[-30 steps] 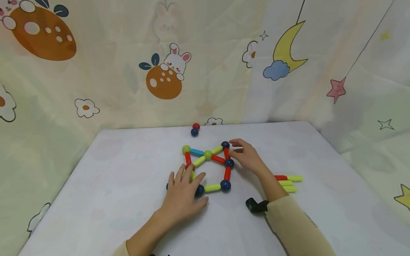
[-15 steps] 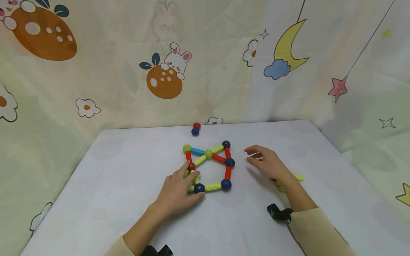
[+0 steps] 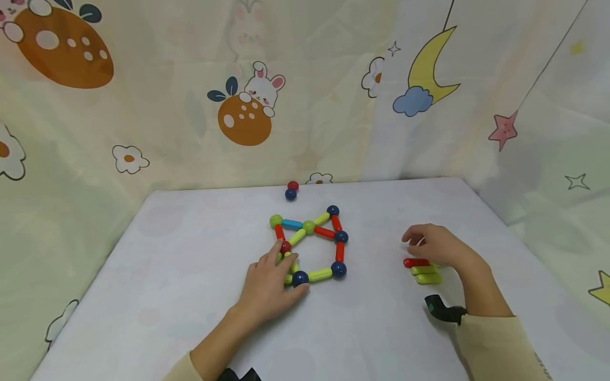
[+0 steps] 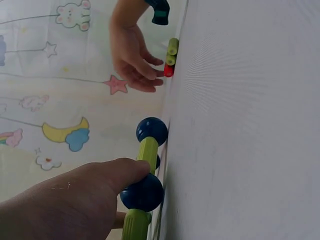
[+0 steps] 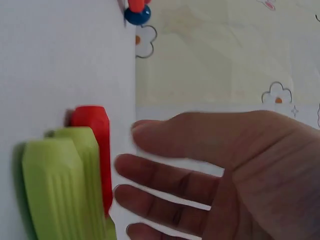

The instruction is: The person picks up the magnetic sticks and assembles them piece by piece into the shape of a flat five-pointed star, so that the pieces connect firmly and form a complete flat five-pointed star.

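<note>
A flat frame of magnetic rods and balls point(image 3: 320, 275) lies on the table in the head view, in yellow-green, red, blue and navy. My left hand point(image 3: 269, 283) holds its near left corner, thumb against a navy ball point(image 4: 142, 192) in the left wrist view; the hand hides part of that corner. My right hand point(image 3: 440, 246) is just above a small bunch of loose magnetic rods point(image 3: 426, 278), red and yellow-green. In the right wrist view, its fingers are parted and loosely bent beside the red rod point(image 5: 95, 125), with nothing between them.
A red ball point(image 3: 293, 186) and a navy ball point(image 3: 290, 195) sit together at the table's far edge. Behind the white table point(image 3: 190, 227) hangs a printed cloth point(image 3: 324, 121). A dark wrist camera point(image 3: 443, 309) projects from the right sleeve.
My right hand has moved away from the frame, rightward to the loose rods. The left hand has stayed at its corner, its fingers drawn closer together. The frame has turned slightly.
</note>
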Demonstrator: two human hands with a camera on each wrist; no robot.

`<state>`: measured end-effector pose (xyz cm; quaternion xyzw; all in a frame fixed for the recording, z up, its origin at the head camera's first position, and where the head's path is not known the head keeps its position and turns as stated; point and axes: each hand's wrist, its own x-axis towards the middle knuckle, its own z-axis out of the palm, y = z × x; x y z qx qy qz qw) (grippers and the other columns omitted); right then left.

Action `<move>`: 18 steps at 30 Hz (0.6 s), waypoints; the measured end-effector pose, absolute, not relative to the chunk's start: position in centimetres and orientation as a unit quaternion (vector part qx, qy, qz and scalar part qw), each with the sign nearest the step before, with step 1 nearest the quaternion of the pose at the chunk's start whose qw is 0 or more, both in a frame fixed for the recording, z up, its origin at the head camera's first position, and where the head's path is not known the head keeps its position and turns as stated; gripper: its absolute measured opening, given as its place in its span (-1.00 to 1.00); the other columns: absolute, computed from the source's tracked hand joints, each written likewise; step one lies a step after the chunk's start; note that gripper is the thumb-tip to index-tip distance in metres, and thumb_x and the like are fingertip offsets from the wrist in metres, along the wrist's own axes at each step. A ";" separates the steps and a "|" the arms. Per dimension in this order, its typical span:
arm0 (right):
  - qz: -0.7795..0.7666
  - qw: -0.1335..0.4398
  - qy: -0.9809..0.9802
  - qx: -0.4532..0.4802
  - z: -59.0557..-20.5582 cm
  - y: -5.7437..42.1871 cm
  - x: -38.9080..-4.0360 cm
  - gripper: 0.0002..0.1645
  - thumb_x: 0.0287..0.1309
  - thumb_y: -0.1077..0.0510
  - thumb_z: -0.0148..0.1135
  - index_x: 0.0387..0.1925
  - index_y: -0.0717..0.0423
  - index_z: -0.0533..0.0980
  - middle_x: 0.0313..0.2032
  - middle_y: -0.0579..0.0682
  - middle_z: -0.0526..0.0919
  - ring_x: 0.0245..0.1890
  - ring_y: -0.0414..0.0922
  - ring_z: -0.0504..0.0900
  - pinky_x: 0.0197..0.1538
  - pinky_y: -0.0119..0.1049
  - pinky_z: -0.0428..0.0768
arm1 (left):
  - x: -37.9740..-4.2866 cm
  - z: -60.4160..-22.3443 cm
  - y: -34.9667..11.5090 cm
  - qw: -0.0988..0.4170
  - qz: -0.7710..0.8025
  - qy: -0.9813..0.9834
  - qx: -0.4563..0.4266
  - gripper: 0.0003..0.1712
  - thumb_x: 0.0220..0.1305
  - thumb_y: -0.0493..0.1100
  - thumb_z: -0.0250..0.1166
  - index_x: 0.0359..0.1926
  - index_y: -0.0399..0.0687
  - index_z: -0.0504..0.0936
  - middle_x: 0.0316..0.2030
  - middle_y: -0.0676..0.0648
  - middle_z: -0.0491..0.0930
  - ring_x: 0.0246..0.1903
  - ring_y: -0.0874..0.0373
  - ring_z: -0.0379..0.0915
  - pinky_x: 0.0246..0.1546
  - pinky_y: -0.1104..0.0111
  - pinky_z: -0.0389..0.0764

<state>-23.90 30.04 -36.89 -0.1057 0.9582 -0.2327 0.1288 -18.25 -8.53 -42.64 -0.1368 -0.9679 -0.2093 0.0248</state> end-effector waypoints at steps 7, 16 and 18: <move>-0.182 0.189 0.963 -0.063 -36.7 32.5 -23.7 -0.66 0.12 0.34 0.21 -0.04 0.15 0.64 -0.02 0.21 0.67 0.00 0.19 0.56 -0.06 0.08 0.65 | -18.3 -42.8 -8.6 0.025 -0.208 -0.968 -0.138 -0.20 0.17 0.33 0.42 0.37 0.12 0.57 0.56 -0.23 0.18 0.39 -0.23 0.33 0.25 -0.15 0.43; -0.187 0.206 0.959 -0.044 -37.1 33.7 -23.7 -0.80 0.18 0.26 0.30 -0.14 0.09 0.66 -0.03 0.27 0.66 -0.01 0.23 0.55 -0.08 0.12 0.64 | -18.3 -42.8 -8.7 0.024 -0.206 -0.969 -0.138 -0.18 0.16 0.34 0.43 0.37 0.13 0.57 0.57 -0.22 0.17 0.40 -0.22 0.32 0.25 -0.16 0.43; -0.185 0.204 0.960 -0.043 -37.2 33.7 -23.8 -0.79 0.20 0.23 0.29 -0.12 0.09 0.66 0.00 0.30 0.64 0.00 0.25 0.55 -0.09 0.13 0.65 | -18.3 -42.8 -8.7 0.026 -0.206 -0.968 -0.140 -0.19 0.16 0.33 0.43 0.37 0.12 0.57 0.56 -0.23 0.18 0.39 -0.23 0.33 0.24 -0.17 0.44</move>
